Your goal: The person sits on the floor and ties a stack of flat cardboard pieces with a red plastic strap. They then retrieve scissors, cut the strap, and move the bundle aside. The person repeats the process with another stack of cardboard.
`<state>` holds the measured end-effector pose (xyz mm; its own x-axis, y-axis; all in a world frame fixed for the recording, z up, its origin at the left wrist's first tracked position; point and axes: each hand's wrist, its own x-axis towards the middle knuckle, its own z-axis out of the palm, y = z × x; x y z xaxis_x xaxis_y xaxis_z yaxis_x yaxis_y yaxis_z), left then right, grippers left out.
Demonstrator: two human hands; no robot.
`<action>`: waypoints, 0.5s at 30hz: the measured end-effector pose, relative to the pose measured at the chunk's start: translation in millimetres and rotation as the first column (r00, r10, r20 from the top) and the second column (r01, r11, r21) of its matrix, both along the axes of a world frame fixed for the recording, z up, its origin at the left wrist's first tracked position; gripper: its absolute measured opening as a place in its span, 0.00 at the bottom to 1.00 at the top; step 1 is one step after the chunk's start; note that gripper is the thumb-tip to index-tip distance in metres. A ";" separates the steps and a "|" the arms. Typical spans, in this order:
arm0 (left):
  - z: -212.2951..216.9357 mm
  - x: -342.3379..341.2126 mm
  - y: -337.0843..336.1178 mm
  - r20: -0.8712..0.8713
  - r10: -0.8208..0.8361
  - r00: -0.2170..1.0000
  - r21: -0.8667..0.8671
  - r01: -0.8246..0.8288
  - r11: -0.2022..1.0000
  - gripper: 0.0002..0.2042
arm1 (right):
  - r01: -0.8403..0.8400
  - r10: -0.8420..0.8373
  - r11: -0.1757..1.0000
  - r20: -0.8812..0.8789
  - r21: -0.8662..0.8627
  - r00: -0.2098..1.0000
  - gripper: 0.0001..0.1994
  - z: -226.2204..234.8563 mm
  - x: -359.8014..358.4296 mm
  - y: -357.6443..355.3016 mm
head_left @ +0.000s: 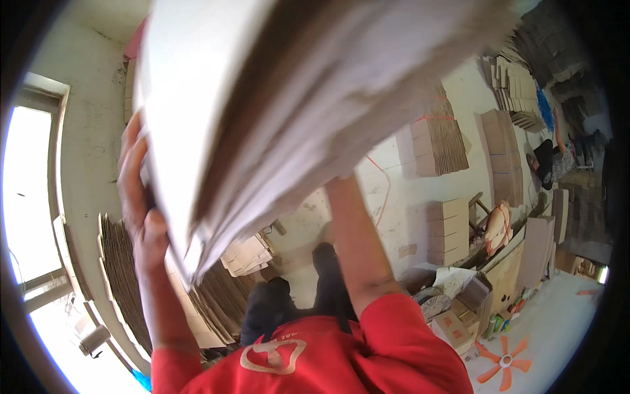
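Observation:
A large stack of flat cardboard sheets (275,125), smeared by motion, is raised in front of me and fills the upper middle of the view. Its pale face is at the left, and its layered brown edges slant up to the right. My left hand (143,197) is closed on the stack's left side, with fingers along the outer face and the thumb nearer me. My right forearm (357,236) reaches up to the underside of the stack. The right hand is hidden behind the sheets, so its fingers do not show.
Upright cardboard bundles (121,282) lean at the left below a bright window (29,190). Tied stacks (438,138) and a box pile (448,230) stand on the floor at the right. An orange fan (504,361) shows lower right. Another person (563,164) is far right.

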<state>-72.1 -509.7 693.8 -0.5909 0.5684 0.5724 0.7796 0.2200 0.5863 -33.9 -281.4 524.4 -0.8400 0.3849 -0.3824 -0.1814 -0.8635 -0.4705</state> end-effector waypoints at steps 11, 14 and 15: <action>-65.8 -15.7 261.1 0.329 -0.468 0.820 0.184 0.430 0.884 0.40 | 0.405 -0.416 0.895 0.021 0.190 0.909 0.17 -1.4 95.8 222.9; -97.6 -15.1 309.1 0.338 -0.572 0.747 0.230 0.524 0.820 0.37 | 0.523 -0.545 0.826 0.061 0.211 0.836 0.17 -17.0 126.2 248.4; -111.3 -14.3 323.7 0.362 -0.598 0.715 0.253 0.542 0.801 0.37 | 0.563 -0.589 0.797 0.075 0.219 0.805 0.17 -24.7 136.5 254.4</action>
<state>-86.4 -186.0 582.4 -0.3669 0.8177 0.4435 0.4177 -0.2812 0.8640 102.6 -27.0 499.7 -0.3869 0.8528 -0.3508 -0.5433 -0.5182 -0.6605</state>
